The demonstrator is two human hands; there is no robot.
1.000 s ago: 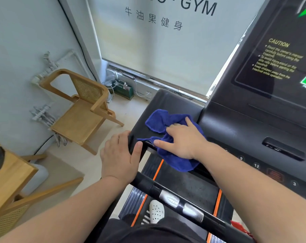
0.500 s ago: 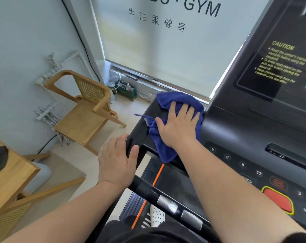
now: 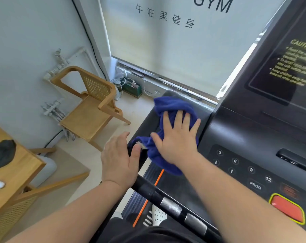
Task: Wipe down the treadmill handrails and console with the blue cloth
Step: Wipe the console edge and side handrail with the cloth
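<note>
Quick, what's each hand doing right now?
Left hand: open, resting on the handrail edge, holding nothing.
Right hand: open, flat fingers pressing the blue cloth onto the handrail.

We have pushed the blue cloth (image 3: 173, 106) forward from the console wing's (image 3: 205, 109) near edge, our right hand (image 3: 176, 142) flattening with fingers (image 3: 178, 118) spread; our left hand (image 3: 119, 158) has loosened.
</note>
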